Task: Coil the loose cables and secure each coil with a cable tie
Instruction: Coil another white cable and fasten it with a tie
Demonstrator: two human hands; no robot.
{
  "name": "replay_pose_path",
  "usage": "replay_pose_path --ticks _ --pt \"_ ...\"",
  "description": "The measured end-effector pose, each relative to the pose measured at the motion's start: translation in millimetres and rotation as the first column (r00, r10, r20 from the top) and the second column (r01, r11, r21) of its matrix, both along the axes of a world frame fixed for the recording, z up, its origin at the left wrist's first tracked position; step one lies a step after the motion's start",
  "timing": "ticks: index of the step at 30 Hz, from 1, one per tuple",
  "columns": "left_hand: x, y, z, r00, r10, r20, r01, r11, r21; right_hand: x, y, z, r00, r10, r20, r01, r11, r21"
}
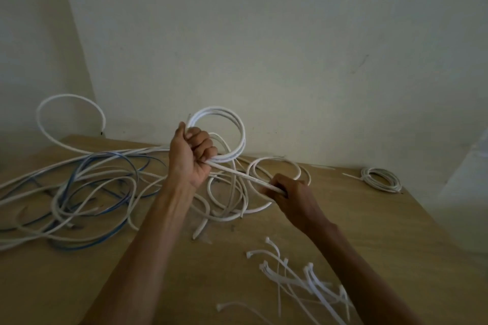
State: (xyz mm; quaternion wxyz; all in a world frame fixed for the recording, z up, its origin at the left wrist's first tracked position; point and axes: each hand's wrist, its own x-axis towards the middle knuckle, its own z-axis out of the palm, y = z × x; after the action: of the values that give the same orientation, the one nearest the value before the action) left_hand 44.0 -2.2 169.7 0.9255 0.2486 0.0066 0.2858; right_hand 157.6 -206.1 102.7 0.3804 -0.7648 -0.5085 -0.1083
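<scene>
1. Head view, far left: a tangle of loose cables (79,192), white and blue, is spread over the wooden table (383,240); one white loop (68,124) is raised off the table against the wall (264,34).
2. Left of centre: the left hand (191,157) is held up above the table; its fingers (204,143) are curled tight and pressed together round a white coil (227,126); this coil of several turns is held upright, above the tangle and clear of the table.
3. Centre: a straight run of white cable (237,173) is stretched from the left fist down to the right hand (291,194).
4. Right of centre: the right hand is held lower, near the table; its fingers (277,187) are curled round the cable run, which is gripped in the fist.
5. Near edge, right: white cable ties (311,280) are scattered loose on the table, apart from both hands.
6. Far right: a small coil (381,179) is laid flat on the table near the wall, well apart from the hands; a thin white strip is seen projecting from its left side.
</scene>
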Motion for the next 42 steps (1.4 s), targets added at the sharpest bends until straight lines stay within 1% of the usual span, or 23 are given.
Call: replay_pose_path --ticks 5,8,11,14,16,18,19,21,23,25,27,28,29,30,31,33,35,36,37,39,40,41,42 --pt "-7 16 -5 0.995 0.026 -0.092 -0.016 0.995 0.101 48 -23 -22 0.984 -0.168 0.066 0.168 0.986 -0.004" --pt "-18 31 3 0.997 0.037 -0.062 -0.026 0.986 0.164 67 -40 -12 0.958 -0.278 0.067 0.272 0.959 0.086" --pt "-21 33 2 0.998 -0.013 -0.054 0.023 0.980 0.199 63 -43 6 0.953 -0.300 -0.046 0.302 0.922 0.242" --pt "-20 31 -1 0.995 -0.091 -0.033 0.096 0.971 0.218 63 -38 17 0.946 -0.225 -0.234 0.297 0.892 0.340" --pt "-21 34 -1 0.993 -0.119 -0.002 0.116 0.964 0.238 70 -44 23 0.938 -0.126 -0.322 0.241 0.905 0.350" --pt "-24 41 -5 0.991 -0.130 0.036 0.119 0.969 0.215 74 -56 28 0.908 0.018 -0.419 0.112 0.953 0.283" --pt "-25 47 -8 0.985 -0.161 0.058 0.148 0.971 0.189 77 -62 29 0.897 0.061 -0.437 0.034 0.978 0.206" --pt "-26 57 -12 0.953 -0.281 0.114 0.263 0.953 0.151 86 -76 29 0.899 0.089 -0.428 -0.098 0.995 0.001" --pt "-26 59 -12 0.938 -0.328 0.111 0.311 0.939 0.149 95 -87 26 0.895 0.069 -0.441 -0.144 0.980 -0.139" --pt "-24 50 -6 0.972 -0.236 0.000 0.232 0.956 0.182 97 -88 23 0.915 0.016 -0.404 -0.079 0.987 -0.140" --pt "-22 35 -1 0.986 -0.136 -0.096 0.154 0.963 0.219 94 -77 19 0.957 -0.124 -0.264 0.109 0.992 -0.068" --pt "-19 29 -1 0.989 -0.101 -0.110 0.124 0.966 0.226 89 -68 18 0.952 -0.231 -0.202 0.232 0.973 -0.017" --pt "-17 23 0 0.990 -0.079 -0.115 0.104 0.968 0.230 84 -60 19 0.923 -0.342 -0.177 0.351 0.936 0.018" --pt "-15 18 0 0.991 -0.061 -0.122 0.089 0.966 0.243 80 -53 21 0.880 -0.430 -0.201 0.445 0.895 0.033" --pt "-12 13 0 0.990 -0.043 -0.133 0.078 0.960 0.267 77 -49 24 0.835 -0.482 -0.264 0.508 0.861 0.034" --pt "-8 0 0 0.987 -0.005 -0.161 0.061 0.938 0.343 83 -45 26 0.774 -0.471 -0.423 0.549 0.832 0.077" --pt "-3 -10 -1 0.983 0.036 -0.179 0.038 0.917 0.398 88 -48 30 0.771 -0.330 -0.545 0.505 0.837 0.209" --pt "-1 -13 -2 0.982 0.052 -0.179 0.026 0.914 0.404 90 -51 32 0.788 -0.245 -0.565 0.467 0.836 0.287" --pt "0 -13 -2 0.983 0.060 -0.172 0.013 0.919 0.393 91 -54 35 0.812 -0.180 -0.556 0.421 0.840 0.343" --pt "0 -8 -1 0.990 0.062 -0.127 -0.016 0.943 0.333 93 -61 36 0.878 -0.132 -0.461 0.321 0.877 0.359" --pt "-1 -4 0 0.993 0.060 -0.099 -0.028 0.954 0.297 97 -66 34 0.911 -0.157 -0.381 0.291 0.899 0.326" --pt "-3 1 0 0.995 0.060 -0.082 -0.036 0.964 0.262 101 -71 32 0.937 -0.226 -0.266 0.296 0.919 0.261" --pt "-4 5 1 0.995 0.063 -0.078 -0.043 0.972 0.233 104 -76 31 0.940 -0.324 -0.107 0.338 0.926 0.171"
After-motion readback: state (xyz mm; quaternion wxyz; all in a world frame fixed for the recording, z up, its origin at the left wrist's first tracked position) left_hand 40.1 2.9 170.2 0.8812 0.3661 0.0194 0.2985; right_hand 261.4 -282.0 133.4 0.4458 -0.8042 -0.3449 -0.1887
